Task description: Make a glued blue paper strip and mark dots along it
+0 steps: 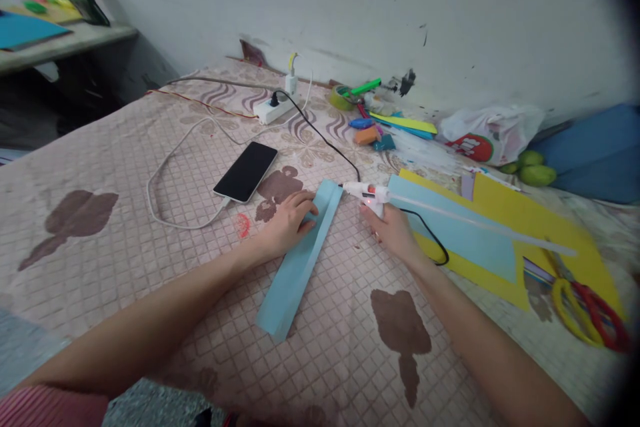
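The work looks partway through, with the gluing of a paper strip seemingly in hand: the light blue paper strip point(293, 280) lies slantwise on the tablecloth point(345, 327), already creased along its length, with one long edge standing apart as a narrow band. The left hand point(287, 221) is laid over the strip's upper half, fingers loosely bent and bearing down on the paper rather than wrapped around anything. The right hand point(393, 230) is closed around the handle of a white glue gun point(367, 192), its nozzle at the far end of the strip by the right edge; whether the tip touches the paper I cannot tell. The gun looks ready for use, since a small light glows on it, a long glue stick point(470, 219) juts from its back and a black cord point(325, 137) runs toward the power strip point(270, 110). No bead of glue can be made out on the paper, so most of the gluing is probably yet to be done, and the band does not look pressed down. To the right, a light blue sheet point(450, 233) lies on yellow paper point(545, 220), near scissors point(593, 310) that neither hand touches
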The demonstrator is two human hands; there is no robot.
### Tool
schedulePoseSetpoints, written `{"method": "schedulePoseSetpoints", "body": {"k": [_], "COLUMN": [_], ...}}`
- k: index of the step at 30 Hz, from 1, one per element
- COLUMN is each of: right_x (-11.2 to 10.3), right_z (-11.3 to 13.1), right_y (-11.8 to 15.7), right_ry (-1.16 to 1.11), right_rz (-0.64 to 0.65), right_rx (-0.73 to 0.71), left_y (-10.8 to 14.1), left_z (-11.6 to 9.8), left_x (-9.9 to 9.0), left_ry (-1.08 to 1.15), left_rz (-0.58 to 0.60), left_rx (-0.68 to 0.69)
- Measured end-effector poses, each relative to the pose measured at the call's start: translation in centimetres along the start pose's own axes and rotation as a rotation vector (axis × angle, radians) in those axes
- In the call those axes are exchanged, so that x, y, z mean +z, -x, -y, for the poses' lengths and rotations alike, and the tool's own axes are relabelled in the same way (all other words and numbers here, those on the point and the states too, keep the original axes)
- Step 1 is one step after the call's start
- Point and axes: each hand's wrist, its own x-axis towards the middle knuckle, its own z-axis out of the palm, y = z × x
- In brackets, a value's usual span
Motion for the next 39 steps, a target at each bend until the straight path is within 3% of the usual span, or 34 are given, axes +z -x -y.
{"method": "schedulePoseSetpoints", "body": {"k": [12,19,23,27,31,39], "right_x": [-0.4,-3.1,-4.9,-6.3,-6.4,-0.5], "right_z": [0.3,0.8,0.6,0.3,0.4,2.1], "right_y": [0.0,0.5,-0.3,-3.3,-8.3,-18.9], "right_ry": [-0.064,-0.280,-0.265,-0.209,-0.130,-0.010], "right_rz": [0.018,0.024,-0.008,-0.070,-0.132,-0.182], "right_rx": [0.042,0.072,0.051,-0.012,-0.073,-0.163], "left_y": [0.0,0.0,0.0,0.1,0.2,0.4], "left_z": [0.1,0.2,0.2,0.2,0.1,0.1], "left_x": [0.0,0.1,0.2,0.1,0.0,0.1], "left_ry": [-0.008,-0.015,-0.030,-0.026,-0.029,-0.039], "left_rz": [-0.009,-0.027,-0.040,-0.040,-0.024,-0.018], "left_rx": [0.008,0.025,0.026,0.024,0.010,-0.023]}}
